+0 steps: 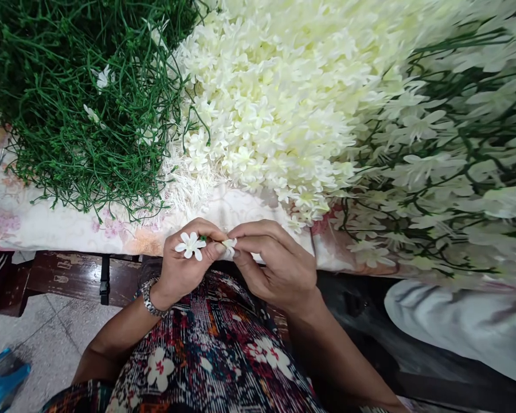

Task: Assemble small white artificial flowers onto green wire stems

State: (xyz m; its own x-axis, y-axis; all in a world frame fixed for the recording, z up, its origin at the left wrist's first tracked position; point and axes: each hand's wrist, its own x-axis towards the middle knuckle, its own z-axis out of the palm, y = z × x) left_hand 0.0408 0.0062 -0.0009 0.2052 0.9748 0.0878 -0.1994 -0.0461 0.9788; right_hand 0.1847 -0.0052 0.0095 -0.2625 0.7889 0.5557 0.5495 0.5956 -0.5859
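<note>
My left hand (189, 258) is closed round a green stem, most of it hidden in the fingers. One white artificial flower (191, 246) shows open against that hand. Close beside it, at the fingertips of both hands, is a small white blossom (229, 246). My right hand (275, 261) pinches this blossom between thumb and fingers. Both hands nearly touch, just off the front edge of the cloth-covered table (150, 240). Beyond them lie a pile of green plastic stems (98, 115) at the left and a heap of loose cream-white blossoms (275, 115) in the middle.
Finished-looking flower stems (430, 172) with white blossoms are heaped at the right. Thin white stamens (189, 183) lie between the piles. A light grey cloth shape (456, 327) is at the lower right. A blue plastic object (4, 376) stands on the floor, lower left.
</note>
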